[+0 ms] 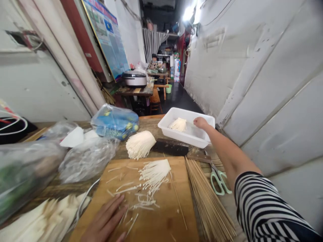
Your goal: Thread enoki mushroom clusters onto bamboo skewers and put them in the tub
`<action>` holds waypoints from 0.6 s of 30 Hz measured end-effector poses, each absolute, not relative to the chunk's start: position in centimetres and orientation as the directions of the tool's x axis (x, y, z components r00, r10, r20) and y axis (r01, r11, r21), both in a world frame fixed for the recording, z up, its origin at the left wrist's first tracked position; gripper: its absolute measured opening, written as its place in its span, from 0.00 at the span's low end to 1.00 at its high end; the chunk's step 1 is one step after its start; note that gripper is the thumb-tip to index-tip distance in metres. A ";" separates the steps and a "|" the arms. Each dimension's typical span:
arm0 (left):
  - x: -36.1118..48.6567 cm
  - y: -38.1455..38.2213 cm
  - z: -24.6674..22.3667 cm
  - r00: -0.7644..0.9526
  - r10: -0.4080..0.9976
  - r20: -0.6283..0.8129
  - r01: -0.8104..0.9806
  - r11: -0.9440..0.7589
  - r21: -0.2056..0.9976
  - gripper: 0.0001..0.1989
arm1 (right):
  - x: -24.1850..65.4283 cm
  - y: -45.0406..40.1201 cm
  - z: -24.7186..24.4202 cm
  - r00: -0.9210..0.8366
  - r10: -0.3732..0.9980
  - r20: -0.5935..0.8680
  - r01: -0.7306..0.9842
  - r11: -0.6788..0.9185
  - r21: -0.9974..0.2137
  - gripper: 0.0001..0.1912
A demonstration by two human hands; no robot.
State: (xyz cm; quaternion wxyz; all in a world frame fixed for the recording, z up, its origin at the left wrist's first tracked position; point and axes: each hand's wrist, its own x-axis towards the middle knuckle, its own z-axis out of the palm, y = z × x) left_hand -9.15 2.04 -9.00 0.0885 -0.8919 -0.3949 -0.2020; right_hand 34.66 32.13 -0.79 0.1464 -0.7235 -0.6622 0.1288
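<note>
My left hand [107, 218] lies on the wooden cutting board [174, 201] with its fingers stretched out, beside loose enoki strands. Further up the board spreads a flat bunch of enoki mushrooms [156, 171], with a thin bamboo skewer [178, 201] to its right. My right hand [200, 122] reaches over the white plastic tray [185, 138], its fingers closed; whatever they hold is hidden. A flat portion of enoki [178, 124] lies in the tray, left of that hand. Behind the board sits a thicker enoki clump [141, 144].
A cleaver [170, 147] lies between board and tray. Bamboo skewers [208, 198] and green-handled scissors [219, 181] are at right. Plastic bags [88, 161] and pale sheets [42, 218] crowd the left. A person [153, 62] sits far back beyond a table with a cooker [135, 79].
</note>
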 end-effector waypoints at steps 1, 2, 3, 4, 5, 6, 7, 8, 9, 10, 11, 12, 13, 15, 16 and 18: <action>-8.9 1.9 -8.7 0.596 0.671 0.441 0.746 -0.666 0.005 0.29 | 34.4 31.8 -0.2 0.067 0.997 0.036 0.931 -0.050 -0.361 0.16; -8.7 1.8 -8.6 0.594 0.673 0.441 0.746 -0.666 0.012 0.29 | 34.1 31.1 0.4 0.043 0.997 0.067 0.940 -0.017 -0.339 0.16; -8.6 1.7 -8.6 0.591 0.674 0.442 0.745 -0.667 0.021 0.29 | 33.6 30.1 1.0 0.013 0.995 0.100 0.948 0.019 -0.318 0.15; -8.7 1.6 -8.7 0.592 0.679 0.433 0.743 -0.669 0.032 0.29 | 33.1 28.7 1.5 -0.022 0.991 0.132 0.953 0.060 -0.297 0.15; -8.8 1.6 -8.9 0.594 0.686 0.420 0.741 -0.670 0.046 0.30 | 32.4 26.8 1.9 -0.063 0.985 0.159 0.955 0.106 -0.277 0.14; -8.9 1.5 -9.1 0.592 0.693 0.411 0.741 -0.669 0.062 0.30 | 31.6 24.6 2.1 -0.116 0.977 0.178 0.952 0.160 -0.259 0.12; -8.9 1.5 -9.3 0.584 0.703 0.406 0.742 -0.665 0.083 0.30 | 30.7 21.9 2.1 -0.175 0.967 0.184 0.945 0.218 -0.244 0.11; -8.9 1.4 -9.4 0.570 0.713 0.408 0.745 -0.658 0.111 0.30 | 29.6 19.1 1.9 -0.239 0.954 0.178 0.932 0.277 -0.233 0.11; -8.8 1.3 -9.5 0.551 0.723 0.417 0.747 -0.650 0.141 0.29 | 28.5 16.2 1.4 -0.305 0.939 0.160 0.914 0.336 -0.227 0.12; -8.5 1.2 -9.4 0.529 0.730 0.434 0.746 -0.643 0.172 0.28 | 27.5 13.3 0.6 -0.367 0.920 0.139 0.892 0.390 -0.226 0.12; -8.3 1.0 -9.3 0.504 0.732 0.458 0.745 -0.637 0.200 0.27 | 26.5 10.7 -0.3 -0.418 0.900 0.122 0.871 0.435 -0.227 0.12; -8.0 0.8 -9.1 0.492 0.724 0.483 0.735 -0.643 0.216 0.25 | 25.7 8.5 -1.4 -0.459 0.882 0.107 0.852 0.471 -0.228 0.13; -7.8 0.6 -8.9 0.482 0.713 0.509 0.726 -0.651 0.224 0.23 | 25.0 6.7 -2.6 -0.474 0.874 0.107 0.845 0.486 -0.223 0.14; -7.8 0.2 -8.6 0.418 0.712 0.564 0.758 -0.616 0.215 0.19 | 24.0 4.4 -4.8 -0.453 0.887 0.089 0.869 0.462 -0.175 0.13; -8.1 -0.2 -8.5 0.361 0.720 0.593 0.796 -0.570 0.207 0.18 | 23.6 3.9 -5.8 -0.425 0.902 0.083 0.890 0.433 -0.144 0.12; -9.3 -1.5 -8.4 0.204 0.718 0.666 0.882 -0.430 0.194 0.18 | 23.0 3.6 -7.2 -0.374 0.921 0.109 0.917 0.385 -0.102 0.11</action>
